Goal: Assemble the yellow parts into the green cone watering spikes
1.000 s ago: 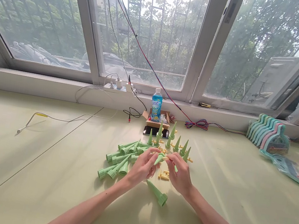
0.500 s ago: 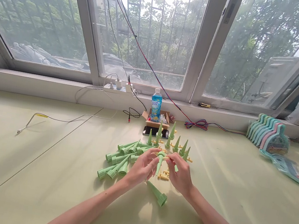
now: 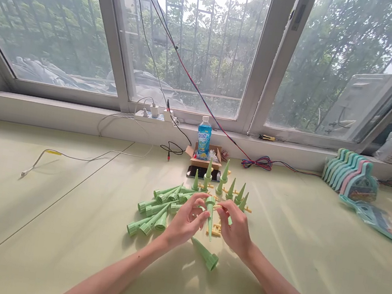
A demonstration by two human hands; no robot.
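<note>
My left hand (image 3: 189,217) is closed on a green watering spike (image 3: 210,214), its tip pointing down toward me and its wide cap at the top. Pinched in my right hand (image 3: 235,224) is a small yellow valve (image 3: 216,206), held against the spike's side near the cap; whether it sits in a hole I cannot tell. Below the spike lie several loose yellow valves (image 3: 215,230). One loose green spike (image 3: 206,255) rests on the table nearer to me. To the left is a pile of green spikes (image 3: 159,208). Behind my hands, several spikes with yellow valves (image 3: 232,189) stand upright.
A phone (image 3: 195,172) lies in front of a small cardboard box (image 3: 206,164) and a blue bottle (image 3: 204,138). Cables (image 3: 259,162) run along the back of the table (image 3: 66,225). Toy-coloured dustpan-like sets (image 3: 352,176) stand at the right.
The held spike has tilted, its tip now reaching lower and slightly right over the loose valves. Both hands stay nearly in place.
</note>
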